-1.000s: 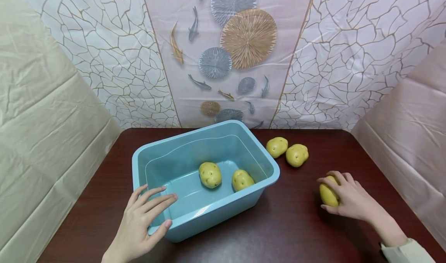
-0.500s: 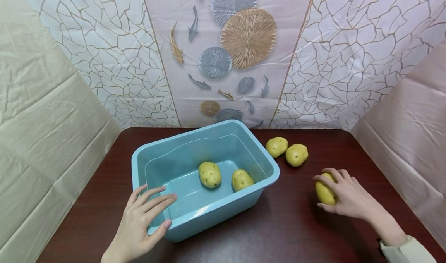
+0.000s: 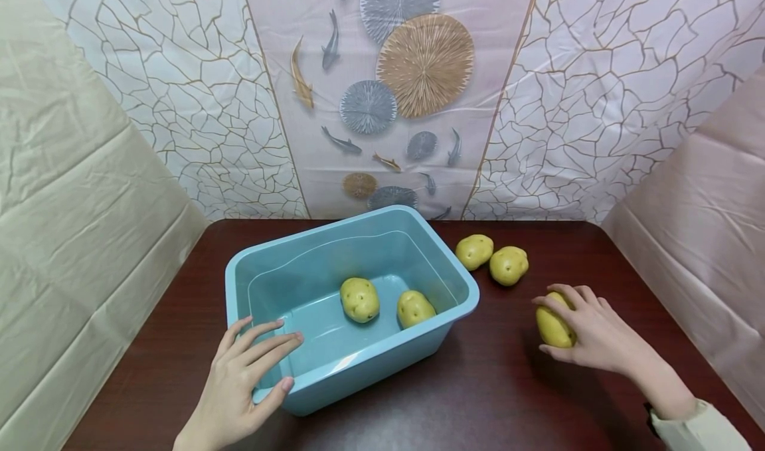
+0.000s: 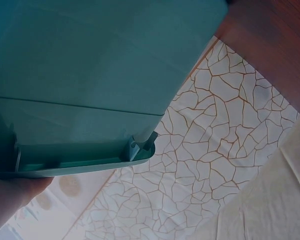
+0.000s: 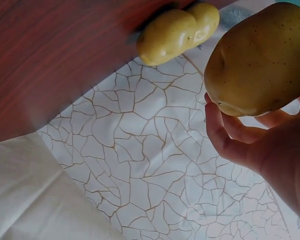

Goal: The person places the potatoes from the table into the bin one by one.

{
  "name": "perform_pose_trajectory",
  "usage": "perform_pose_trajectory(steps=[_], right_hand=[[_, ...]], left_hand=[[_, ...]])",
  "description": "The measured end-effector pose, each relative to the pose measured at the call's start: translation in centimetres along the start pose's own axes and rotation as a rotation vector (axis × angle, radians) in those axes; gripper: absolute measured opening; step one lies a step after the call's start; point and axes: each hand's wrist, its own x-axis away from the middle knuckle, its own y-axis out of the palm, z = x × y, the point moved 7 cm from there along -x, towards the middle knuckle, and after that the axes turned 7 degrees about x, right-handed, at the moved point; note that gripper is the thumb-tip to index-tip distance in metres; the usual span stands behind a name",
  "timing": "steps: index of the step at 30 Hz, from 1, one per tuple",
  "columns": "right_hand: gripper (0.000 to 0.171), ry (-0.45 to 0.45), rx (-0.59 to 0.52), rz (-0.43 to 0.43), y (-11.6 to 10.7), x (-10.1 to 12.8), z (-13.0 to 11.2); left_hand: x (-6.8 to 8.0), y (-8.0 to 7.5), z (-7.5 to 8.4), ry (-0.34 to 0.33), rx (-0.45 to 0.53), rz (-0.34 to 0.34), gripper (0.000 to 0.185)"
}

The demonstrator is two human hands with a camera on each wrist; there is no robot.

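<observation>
At the right of the head view, my right hand point(image 3: 597, 328) grips a yellow potato point(image 3: 552, 323), thumb on the near side and fingers over the far side. The right wrist view has that potato point(image 5: 260, 60) large, the curled fingers point(image 5: 225, 135) against it. My left hand point(image 3: 239, 378) rests on the near left corner of a blue plastic tub point(image 3: 370, 364), fingers spread and straight over its rim. Inside the tub lie two potatoes, one near the middle point(image 3: 360, 299) and one by the right wall point(image 3: 415, 309). In the left wrist view, the tub's outer wall point(image 4: 90, 60) fills the upper left.
Two more potatoes sit behind the tub's right end, a left one point(image 3: 475, 252) and a right one point(image 3: 509, 266), side by side. The dark red-brown table point(image 3: 478, 398) ends at a patterned cloth backdrop point(image 3: 597, 105). Beige cloth point(image 3: 78, 205) hangs along both sides.
My right hand has moved slightly left and away from me, carrying the potato. The left hand, the tub and the other potatoes have stayed where they were.
</observation>
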Motion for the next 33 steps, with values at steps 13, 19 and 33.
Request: perform_pose_trajectory(steps=[13, 19, 33], right_hand=[[0.066, -0.004, -0.006, -0.001, -0.9, -1.0, -0.6], [0.066, -0.013, -0.009, 0.012, -1.4, -1.3, -1.0], [0.065, -0.045, -0.015, 0.043, -2.3, -2.0, -1.9]], left_hand=[[0.0, 0.1, 0.0, 0.011, 0.001, 0.004, 0.038], [0.0, 0.1, 0.0, 0.011, 0.0, 0.003, 0.038], [0.1, 0.1, 0.0, 0.008, -0.006, -0.003, 0.037]])
